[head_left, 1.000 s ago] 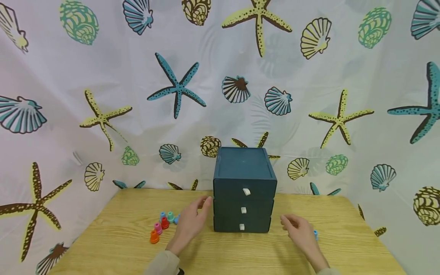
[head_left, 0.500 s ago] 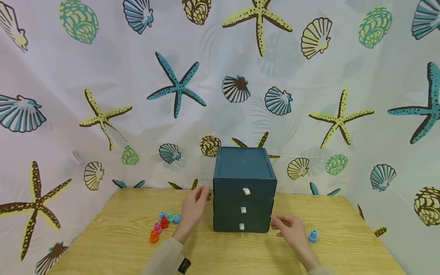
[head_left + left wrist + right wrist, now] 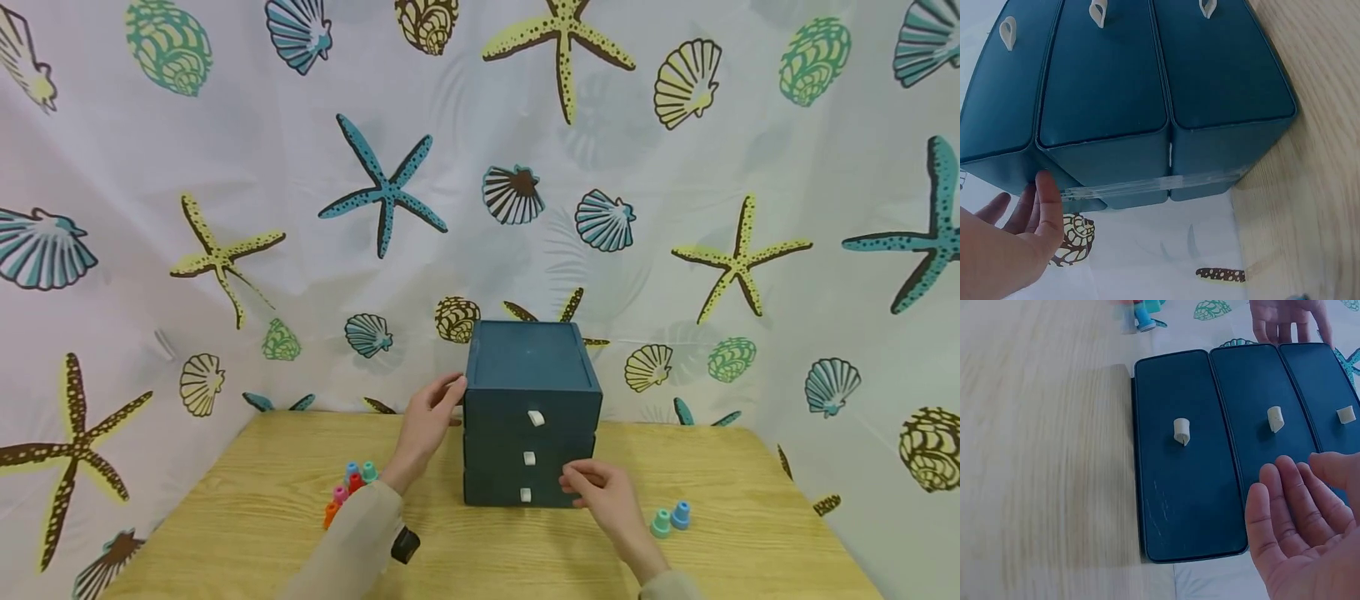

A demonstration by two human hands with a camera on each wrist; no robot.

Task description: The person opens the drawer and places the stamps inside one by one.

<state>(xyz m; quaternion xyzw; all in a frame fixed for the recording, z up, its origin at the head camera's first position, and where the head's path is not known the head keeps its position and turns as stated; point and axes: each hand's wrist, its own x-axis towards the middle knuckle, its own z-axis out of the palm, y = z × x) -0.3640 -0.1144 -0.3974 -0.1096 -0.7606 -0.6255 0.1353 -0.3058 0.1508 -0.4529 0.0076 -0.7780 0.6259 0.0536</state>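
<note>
Drawer box (image 3: pixel 534 358) stands near cones (image 3: pixel 355 482) partly hidden by sleeve (image 3: pixel 352 537).

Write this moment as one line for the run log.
left hand: at box's left side; right hand: before box, empty; drawers: closed; cups: on table

Hands (image 3: pixel 427 421) (image 3: pixel 609 498) (left higher) nearer drawers (image 3: pixel 495 457)

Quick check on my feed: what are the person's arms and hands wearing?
Both the left hand and the right hand are bare, with no gloves. The left sleeve is long, plain and pale beige; the right sleeve, mostly out of frame, matches. A small black item sits against the left sleeve; what it is, I can't tell.
</note>
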